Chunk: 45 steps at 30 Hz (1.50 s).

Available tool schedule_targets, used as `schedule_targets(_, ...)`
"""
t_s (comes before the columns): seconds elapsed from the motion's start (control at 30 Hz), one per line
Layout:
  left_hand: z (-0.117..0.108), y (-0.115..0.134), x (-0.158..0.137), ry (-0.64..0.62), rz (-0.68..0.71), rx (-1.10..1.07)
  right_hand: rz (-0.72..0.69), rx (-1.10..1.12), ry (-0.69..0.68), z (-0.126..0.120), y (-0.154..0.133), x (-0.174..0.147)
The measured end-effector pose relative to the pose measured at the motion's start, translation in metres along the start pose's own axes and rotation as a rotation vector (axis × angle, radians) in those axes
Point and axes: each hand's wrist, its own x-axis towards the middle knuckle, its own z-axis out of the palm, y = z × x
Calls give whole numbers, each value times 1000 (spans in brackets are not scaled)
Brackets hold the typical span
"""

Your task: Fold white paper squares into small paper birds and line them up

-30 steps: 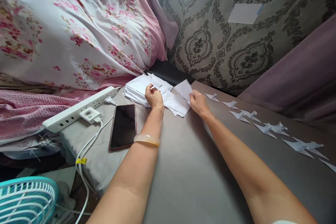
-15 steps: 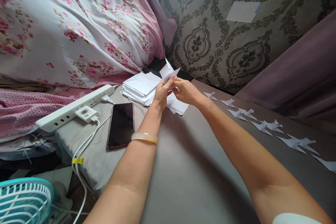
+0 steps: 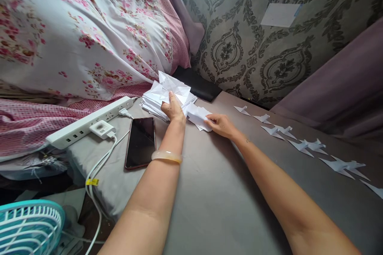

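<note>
My left hand (image 3: 174, 108) is closed on a creased sheet of paper (image 3: 174, 86), its thumb lying on top. The sheet is spread out and shows several fold lines. Beneath it lies a stack of white paper (image 3: 152, 105), partly covered by the sheet and the hand. To the right, my right hand (image 3: 222, 125) pinches the edge of a white piece of paper (image 3: 198, 114) on a smaller pile beside the stack. Its fingertips are partly hidden. Several folded paper birds (image 3: 273, 130) stand in rows on the grey surface (image 3: 209, 199) at the right.
A black phone (image 3: 140, 142) lies left of my left wrist. Beyond it are a white power strip (image 3: 89, 121) with a plugged charger (image 3: 102, 129) and white cables. A turquoise fan (image 3: 30, 227) is at the lower left. Floral bedding (image 3: 98, 40) and a patterned wall (image 3: 227, 48) border the surface.
The folded paper that both hands held together is now spread open in my left hand over the stack. My right hand has moved down and right to the smaller pile.
</note>
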Motion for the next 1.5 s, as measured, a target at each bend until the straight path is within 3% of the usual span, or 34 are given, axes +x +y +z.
schedule_targets(0.17, 0, -4, 2, 2, 16, -25, 209, 17, 341, -14, 6, 11)
schedule_targets(0.23, -1, -6, 2, -8, 40, -29, 291, 145, 415, -20, 7, 16)
schedule_targets(0.37, 0, -2, 0, -25, -78, -36, 403, 489, 409, -26, 3, 17)
schedule_targets(0.5, 1, 10, -3, 33, -272, -121, 425, 642, 345, -27, -4, 11)
schedule_targets(0.63, 1, 13, -2, 56, -322, -152, 442, 665, 388, -36, -6, 15)
schedule_targets(0.7, 1, 8, -2, -11, -247, -99, 429, 596, 495, -46, -11, 22)
schedule_targets(0.77, 1, 1, -2, -104, -56, -4, 378, 483, 590, -55, -22, 29)
schedule_targets(0.83, 2, -3, -4, -210, 123, 78, 174, 93, 680, -58, -40, 35)
schedule_targets(0.87, 3, -3, -7, -275, 141, 90, 69, -29, 630, -57, -50, 37)
schedule_targets(0.93, 5, 2, -13, -444, 25, 37, -113, -197, 435, -51, -68, 40)
schedule_targets(1.0, 6, 9, -20, -685, -200, -59, -190, -315, 292, -42, -79, 43)
schedule_targets(1.07, 7, 13, -24, -832, -291, -97, -235, -345, 182, -35, -83, 45)
schedule_targets(1.13, 7, 13, -23, -749, -277, -62, -306, -253, 65, -30, -79, 45)
schedule_targets(1.2, 6, 9, -17, -496, -215, 3, -366, -86, -34, -28, -69, 39)
schedule_targets(1.27, 4, 6, -8, -231, -152, 79, -328, 23, -64, -24, -53, 26)
schedule_targets(1.33, 1, 6, 1, -63, -102, 141, -247, -32, -129, -19, -33, 7)
schedule_targets(1.4, -1, 6, 7, 1, -75, 168, -153, -89, -223, -12, -16, -12)
schedule_targets(1.5, -3, 5, 10, -14, -36, 198, -133, -109, -166, -3, -6, -33)
